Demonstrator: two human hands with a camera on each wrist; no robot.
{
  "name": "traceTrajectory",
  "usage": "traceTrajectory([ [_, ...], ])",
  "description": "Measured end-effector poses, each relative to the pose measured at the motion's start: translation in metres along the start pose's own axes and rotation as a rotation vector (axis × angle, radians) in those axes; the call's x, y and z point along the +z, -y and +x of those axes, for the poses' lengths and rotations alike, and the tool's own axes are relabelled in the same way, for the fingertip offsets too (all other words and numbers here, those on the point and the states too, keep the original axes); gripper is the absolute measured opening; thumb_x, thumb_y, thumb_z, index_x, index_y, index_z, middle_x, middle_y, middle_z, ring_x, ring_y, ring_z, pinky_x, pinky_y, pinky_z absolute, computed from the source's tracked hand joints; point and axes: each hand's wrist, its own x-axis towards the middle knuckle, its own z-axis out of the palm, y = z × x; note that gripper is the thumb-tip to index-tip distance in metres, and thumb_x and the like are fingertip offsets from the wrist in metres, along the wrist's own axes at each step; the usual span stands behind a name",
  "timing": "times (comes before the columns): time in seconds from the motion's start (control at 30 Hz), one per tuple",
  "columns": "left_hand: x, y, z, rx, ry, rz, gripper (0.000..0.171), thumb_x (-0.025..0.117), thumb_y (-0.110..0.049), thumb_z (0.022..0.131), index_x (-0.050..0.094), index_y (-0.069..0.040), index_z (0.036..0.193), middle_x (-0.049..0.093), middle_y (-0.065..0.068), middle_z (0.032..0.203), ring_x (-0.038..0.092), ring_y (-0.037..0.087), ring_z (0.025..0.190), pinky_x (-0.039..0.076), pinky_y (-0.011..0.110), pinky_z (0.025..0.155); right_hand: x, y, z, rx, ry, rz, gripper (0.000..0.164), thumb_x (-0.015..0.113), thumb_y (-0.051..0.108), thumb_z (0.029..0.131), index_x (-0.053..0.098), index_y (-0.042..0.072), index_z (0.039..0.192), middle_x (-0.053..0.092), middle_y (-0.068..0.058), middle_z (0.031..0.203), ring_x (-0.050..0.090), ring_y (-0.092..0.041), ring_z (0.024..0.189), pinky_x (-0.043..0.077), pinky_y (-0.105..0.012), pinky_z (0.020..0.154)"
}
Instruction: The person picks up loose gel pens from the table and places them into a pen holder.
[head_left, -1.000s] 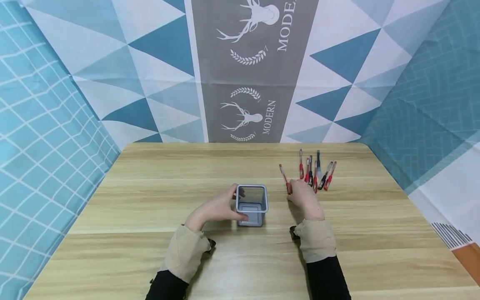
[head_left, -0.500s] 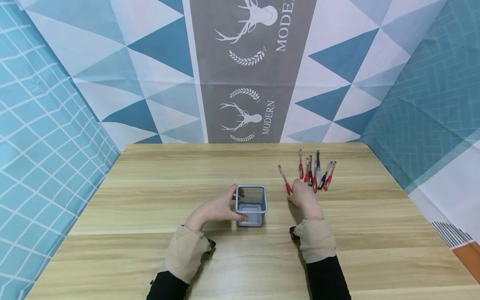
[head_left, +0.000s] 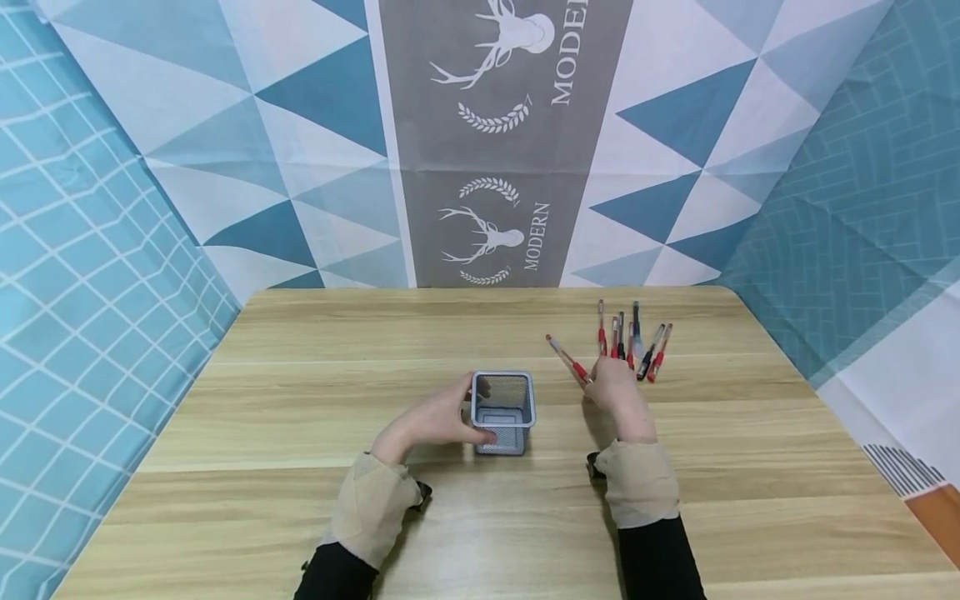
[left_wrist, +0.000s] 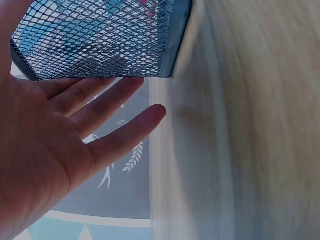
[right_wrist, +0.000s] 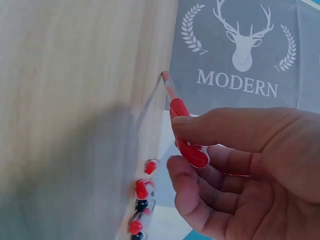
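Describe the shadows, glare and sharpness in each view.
Head view: bright, with a pale sheen on the table near the bottom edge; left wrist: dimmer, the mesh holder fairly crisp, the table's grain soft; right wrist: thin shadow from the red pen, broad soft one below, lettering legible.

The 2 arms [head_left: 367,512] reach forward and lean slightly inward, with dark sleeves [head_left: 656,558] and beige wrist wraps [head_left: 641,483]. The left hand [head_left: 431,417] keeps its thumb well apart from the fingers, 1 finger [left_wrist: 125,137] stretched away separately. The right hand [head_left: 615,392] pinches between thumb [right_wrist: 220,130] and curled fingers [right_wrist: 187,195].
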Motion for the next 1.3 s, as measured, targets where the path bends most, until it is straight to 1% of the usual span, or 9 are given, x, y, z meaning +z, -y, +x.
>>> traceTrajectory([
  [0.1, 0.001, 0.000, 0.001, 0.010, 0.000, -0.002, 0.075, 0.079, -0.028, 0.065, 0.038, -0.012, 0.125, 0.057, 0.008, 0.114, 0.054, 0.023, 0.107, 0.042, 0.037, 0.093, -0.003, 0.001, -0.001, -0.021, -0.059, 0.007, 0.011, 0.058, 0.006, 0.079, 0.062, 0.000, 0.070, 0.056, -0.010, 0.068, 0.048, -0.022, 0.060, 0.041, -0.032, 0.055],
  [0.2, 0.001, -0.001, 0.001, 0.013, -0.002, 0.005, 0.072, 0.078, -0.026, 0.065, 0.039, -0.010, 0.123, 0.057, 0.009, 0.112, 0.054, 0.022, 0.104, 0.043, 0.035, 0.091, -0.004, 0.002, -0.003, -0.033, -0.142, 0.028, 0.013, 0.052, 0.007, 0.081, 0.061, -0.002, 0.078, 0.056, -0.018, 0.082, 0.053, -0.030, 0.074, 0.045, -0.041, 0.066],
  [0.3, 0.001, -0.002, 0.001, 0.008, -0.003, 0.010, 0.070, 0.078, -0.027, 0.065, 0.040, -0.010, 0.121, 0.056, 0.010, 0.111, 0.054, 0.023, 0.102, 0.043, 0.035, 0.089, -0.003, 0.003, -0.004, -0.028, -0.224, 0.062, 0.018, 0.047, 0.007, 0.084, 0.059, -0.004, 0.089, 0.053, -0.023, 0.095, 0.053, -0.036, 0.087, 0.045, -0.048, 0.074],
  [0.53, 0.002, -0.003, 0.000, 0.005, -0.002, 0.000, 0.072, 0.078, -0.026, 0.065, 0.040, -0.010, 0.123, 0.056, 0.010, 0.112, 0.055, 0.024, 0.102, 0.044, 0.037, 0.089, -0.004, 0.010, -0.005, -0.031, -0.398, 0.144, 0.022, 0.049, 0.014, 0.087, 0.058, -0.004, 0.096, 0.054, -0.021, 0.100, 0.053, -0.035, 0.089, 0.045, -0.046, 0.072],
  [0.7, 0.003, -0.002, 0.000, 0.019, -0.004, 0.004, 0.073, 0.078, -0.024, 0.064, 0.039, -0.008, 0.124, 0.056, 0.010, 0.112, 0.055, 0.024, 0.103, 0.043, 0.038, 0.091, -0.005, 0.015, -0.006, -0.080, -0.514, 0.207, 0.021, 0.051, 0.015, 0.089, 0.058, -0.004, 0.095, 0.054, -0.020, 0.095, 0.051, -0.031, 0.080, 0.044, -0.041, 0.065],
  [0.8, 0.004, 0.000, 0.001, 0.028, -0.007, -0.001, 0.074, 0.078, -0.023, 0.064, 0.038, -0.008, 0.125, 0.056, 0.010, 0.113, 0.054, 0.025, 0.104, 0.043, 0.038, 0.092, -0.006, 0.017, -0.005, -0.113, -0.597, 0.250, 0.019, 0.053, 0.013, 0.088, 0.058, -0.004, 0.096, 0.053, -0.019, 0.096, 0.053, -0.030, 0.080, 0.046, -0.039, 0.065],
  [0.87, 0.004, 0.000, 0.001, 0.026, -0.009, -0.004, 0.074, 0.079, -0.022, 0.063, 0.039, -0.008, 0.124, 0.056, 0.011, 0.114, 0.054, 0.025, 0.104, 0.042, 0.038, 0.092, -0.006, 0.018, -0.005, -0.127, -0.639, 0.282, 0.018, 0.055, 0.012, 0.088, 0.059, -0.004, 0.096, 0.052, -0.018, 0.097, 0.054, -0.030, 0.083, 0.048, -0.040, 0.068],
  [1.07, 0.005, 0.000, 0.000, 0.019, -0.015, 0.005, 0.071, 0.079, -0.023, 0.063, 0.041, -0.006, 0.120, 0.055, 0.011, 0.112, 0.054, 0.025, 0.102, 0.043, 0.037, 0.090, -0.008, 0.022, -0.006, -0.146, -0.683, 0.357, 0.022, 0.056, 0.010, 0.088, 0.058, -0.005, 0.103, 0.053, -0.019, 0.101, 0.058, -0.031, 0.087, 0.051, -0.040, 0.074],
  [1.3, 0.004, -0.001, 0.000, 0.017, -0.017, 0.005, 0.072, 0.079, -0.022, 0.063, 0.039, -0.007, 0.120, 0.054, 0.011, 0.112, 0.055, 0.024, 0.100, 0.045, 0.038, 0.089, -0.011, 0.025, -0.008, -0.187, -0.729, 0.425, 0.020, 0.053, 0.010, 0.090, 0.056, -0.003, 0.106, 0.057, -0.018, 0.102, 0.061, -0.030, 0.088, 0.052, -0.039, 0.073],
])
